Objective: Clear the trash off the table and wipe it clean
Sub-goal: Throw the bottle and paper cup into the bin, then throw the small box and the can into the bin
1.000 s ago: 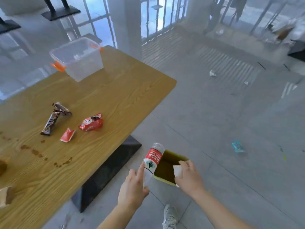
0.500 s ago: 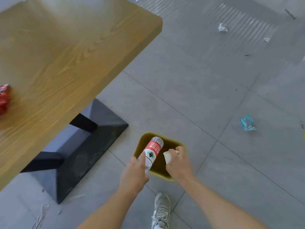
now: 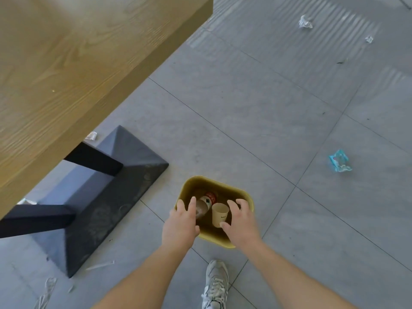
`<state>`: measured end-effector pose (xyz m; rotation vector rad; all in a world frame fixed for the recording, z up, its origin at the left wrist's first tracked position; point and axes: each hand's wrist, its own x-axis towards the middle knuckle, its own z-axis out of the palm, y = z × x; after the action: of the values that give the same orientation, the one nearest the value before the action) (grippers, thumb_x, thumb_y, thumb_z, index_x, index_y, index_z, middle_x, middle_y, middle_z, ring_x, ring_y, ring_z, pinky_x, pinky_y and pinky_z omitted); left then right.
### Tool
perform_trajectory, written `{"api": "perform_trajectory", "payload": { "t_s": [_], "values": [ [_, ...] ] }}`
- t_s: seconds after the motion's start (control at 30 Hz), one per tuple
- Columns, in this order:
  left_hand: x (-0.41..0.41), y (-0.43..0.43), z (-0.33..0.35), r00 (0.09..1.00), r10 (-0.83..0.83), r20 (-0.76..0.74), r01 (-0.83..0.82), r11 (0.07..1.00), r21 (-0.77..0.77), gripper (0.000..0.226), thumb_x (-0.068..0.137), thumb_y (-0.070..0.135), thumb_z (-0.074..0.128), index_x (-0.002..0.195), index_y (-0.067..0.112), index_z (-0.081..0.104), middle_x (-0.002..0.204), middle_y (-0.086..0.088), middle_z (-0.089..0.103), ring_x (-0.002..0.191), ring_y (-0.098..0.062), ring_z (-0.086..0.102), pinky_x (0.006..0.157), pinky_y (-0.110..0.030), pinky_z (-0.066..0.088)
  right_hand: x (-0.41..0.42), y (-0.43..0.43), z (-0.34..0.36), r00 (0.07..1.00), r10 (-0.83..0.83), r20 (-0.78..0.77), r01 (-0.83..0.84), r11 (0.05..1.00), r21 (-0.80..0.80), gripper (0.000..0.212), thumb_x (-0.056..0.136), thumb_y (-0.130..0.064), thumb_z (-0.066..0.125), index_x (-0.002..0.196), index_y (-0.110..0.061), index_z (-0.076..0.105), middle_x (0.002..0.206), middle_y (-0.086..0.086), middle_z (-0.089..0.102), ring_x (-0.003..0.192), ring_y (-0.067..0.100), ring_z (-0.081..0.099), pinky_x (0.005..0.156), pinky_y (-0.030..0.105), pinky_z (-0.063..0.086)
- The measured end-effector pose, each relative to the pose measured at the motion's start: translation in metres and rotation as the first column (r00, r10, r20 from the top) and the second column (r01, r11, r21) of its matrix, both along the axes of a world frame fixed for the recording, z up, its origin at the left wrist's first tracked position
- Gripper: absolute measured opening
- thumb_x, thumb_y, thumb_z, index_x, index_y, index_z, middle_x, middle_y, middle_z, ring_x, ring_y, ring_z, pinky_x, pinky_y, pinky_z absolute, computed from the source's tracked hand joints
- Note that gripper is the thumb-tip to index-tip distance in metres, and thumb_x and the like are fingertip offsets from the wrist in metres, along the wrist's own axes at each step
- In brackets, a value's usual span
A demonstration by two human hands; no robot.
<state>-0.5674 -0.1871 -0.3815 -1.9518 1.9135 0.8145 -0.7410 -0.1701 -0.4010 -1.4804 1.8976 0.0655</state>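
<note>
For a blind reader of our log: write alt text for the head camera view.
The left hand and right hand hover open over a yellow bin holding a bottle and paper cup. A wooden table fills the upper left; a blue wrapper lies on the grey floor.

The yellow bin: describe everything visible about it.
The bin is mustard yellow, seemingly plastic, with a rounded open rim. It stands upright on the grey tile floor near the table base. Inside are a bottle with a red label and a paper cup. The left hand and right hand hang over its near rim; contact unclear.
</note>
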Motion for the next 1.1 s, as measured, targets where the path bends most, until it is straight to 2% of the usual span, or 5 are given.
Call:
{"api": "perform_trajectory", "payload": {
  "t_s": [0.17,0.37,0.87,1.03,1.1],
  "values": [
    [0.009,-0.003,0.017,0.991,-0.119,0.065,0.126,0.985,-0.114,0.068,0.095,0.042,0.048,0.152,0.027,0.014,0.146,-0.008,0.036,0.128,-0.026,0.040,0.093,-0.035,0.049,0.000,-0.007,0.013,0.999,0.023,-0.038,-0.024,0.999,-0.028,0.062,0.095,-0.040,0.058,0.149,-0.021,0.034,0.147,0.002,0.036,0.130,0.023,0.039,0.108,0.032,0.038],
    [0.016,-0.006,0.059,0.982,-0.158,0.105,0.171,0.976,-0.137,0.065,0.097,0.044,0.043,0.152,0.026,0.015,0.153,-0.010,0.031,0.141,-0.032,0.028,0.106,-0.042,0.041,0.013,-0.014,0.052,0.997,0.064,-0.051,-0.067,0.996,-0.058,0.062,0.093,-0.039,0.059,0.147,-0.021,0.035,0.144,0.003,0.038,0.130,0.025,0.038,0.110,0.036,0.038],
    [0.053,0.031,0.249,0.983,-0.170,0.068,0.183,0.937,-0.298,0.063,0.098,0.044,0.038,0.152,0.026,0.011,0.160,-0.011,0.018,0.148,-0.035,0.010,0.117,-0.054,0.020,0.054,0.005,0.239,0.963,0.232,-0.139,-0.253,0.954,-0.158,0.055,0.093,-0.044,0.055,0.141,-0.025,0.037,0.145,0.003,0.041,0.129,0.024,0.040,0.103,0.038,0.044],
    [0.078,0.048,0.305,0.988,-0.121,0.091,0.147,0.907,-0.393,0.066,0.098,0.045,0.037,0.153,0.026,0.006,0.162,-0.010,0.011,0.149,-0.034,0.004,0.118,-0.055,0.019,0.075,0.006,0.306,0.946,0.301,-0.118,-0.323,0.899,-0.295,0.062,0.094,-0.044,0.057,0.147,-0.021,0.033,0.148,0.004,0.039,0.134,0.024,0.037,0.107,0.036,0.039],
    [0.095,0.057,0.330,0.989,-0.096,0.111,0.135,0.889,-0.437,0.067,0.098,0.045,0.035,0.153,0.025,0.004,0.162,-0.011,0.010,0.149,-0.034,0.002,0.118,-0.055,0.019,0.089,0.001,0.336,0.935,0.341,-0.102,-0.353,0.858,-0.374,0.062,0.094,-0.043,0.059,0.147,-0.023,0.033,0.146,0.003,0.039,0.131,0.021,0.039,0.102,0.031,0.042]
  ]
}}
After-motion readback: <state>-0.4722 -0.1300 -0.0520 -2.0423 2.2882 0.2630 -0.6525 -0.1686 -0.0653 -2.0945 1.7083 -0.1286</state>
